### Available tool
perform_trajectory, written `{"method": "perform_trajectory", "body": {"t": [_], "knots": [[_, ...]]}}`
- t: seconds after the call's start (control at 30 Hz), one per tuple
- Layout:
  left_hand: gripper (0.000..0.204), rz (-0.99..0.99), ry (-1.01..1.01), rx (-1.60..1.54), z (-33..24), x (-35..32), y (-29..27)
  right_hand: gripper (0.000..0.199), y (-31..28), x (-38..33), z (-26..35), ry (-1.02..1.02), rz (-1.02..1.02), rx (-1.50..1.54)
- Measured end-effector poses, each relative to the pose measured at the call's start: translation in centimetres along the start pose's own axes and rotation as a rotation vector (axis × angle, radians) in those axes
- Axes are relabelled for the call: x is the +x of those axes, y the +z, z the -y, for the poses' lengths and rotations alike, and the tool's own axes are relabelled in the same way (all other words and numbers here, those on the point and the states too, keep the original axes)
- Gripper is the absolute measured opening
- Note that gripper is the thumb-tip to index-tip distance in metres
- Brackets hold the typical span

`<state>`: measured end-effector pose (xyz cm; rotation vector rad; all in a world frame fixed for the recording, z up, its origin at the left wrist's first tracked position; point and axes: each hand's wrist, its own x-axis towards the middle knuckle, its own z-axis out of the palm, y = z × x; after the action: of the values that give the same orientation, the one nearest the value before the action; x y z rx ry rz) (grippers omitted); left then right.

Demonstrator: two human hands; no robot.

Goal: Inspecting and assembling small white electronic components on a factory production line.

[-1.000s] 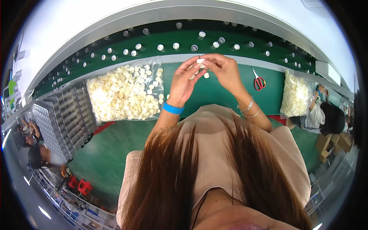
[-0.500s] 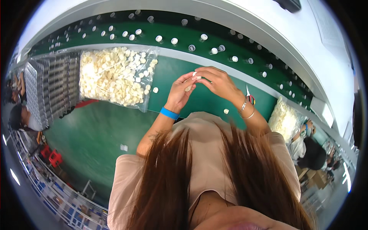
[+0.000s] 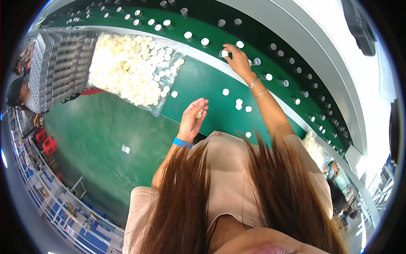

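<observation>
My left hand is closed around a small round cream piece, above the near edge of the green table. Over the near side of the green belt reaches my right hand. Its thumb and fingertips are around a small clear container with a white top, at the belt's pale rail. Several loose cream pieces lie on the table between my hands and beside my right forearm. To the left lies a clear plastic bag heaped with cream pieces of the same kind.
Many white-topped containers stand along the belt. Stacked clear trays rise beyond the bag at left. Another bag of cream pieces is at right, near a co-worker's hand. Red stools stand on the floor.
My hands have parted. The right reached up and away to a container on the belt; the left dropped slightly. Loose pieces now show where my right hand was, and my arm hides the scissors.
</observation>
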<state>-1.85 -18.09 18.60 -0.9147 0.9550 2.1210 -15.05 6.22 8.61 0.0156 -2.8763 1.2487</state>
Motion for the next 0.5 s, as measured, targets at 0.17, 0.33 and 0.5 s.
{"method": "perform_trajectory", "body": {"t": [0.17, 0.33, 0.5], "knots": [[0.026, -0.024, -0.013, -0.014, 0.2, -0.4, 0.4, 0.037, 0.5, 0.8, -0.2, -0.044, 0.03, -0.087], [0.025, -0.011, -0.013, -0.01, -0.1, -0.3, 1.4, 0.024, 1.2, 1.2, -0.4, -0.114, 0.008, -0.168], [0.024, 0.02, -0.014, -0.005, -0.4, 0.1, 1.7, 0.011, 2.2, 0.8, -2.4, -0.322, -0.089, -0.161]]}}
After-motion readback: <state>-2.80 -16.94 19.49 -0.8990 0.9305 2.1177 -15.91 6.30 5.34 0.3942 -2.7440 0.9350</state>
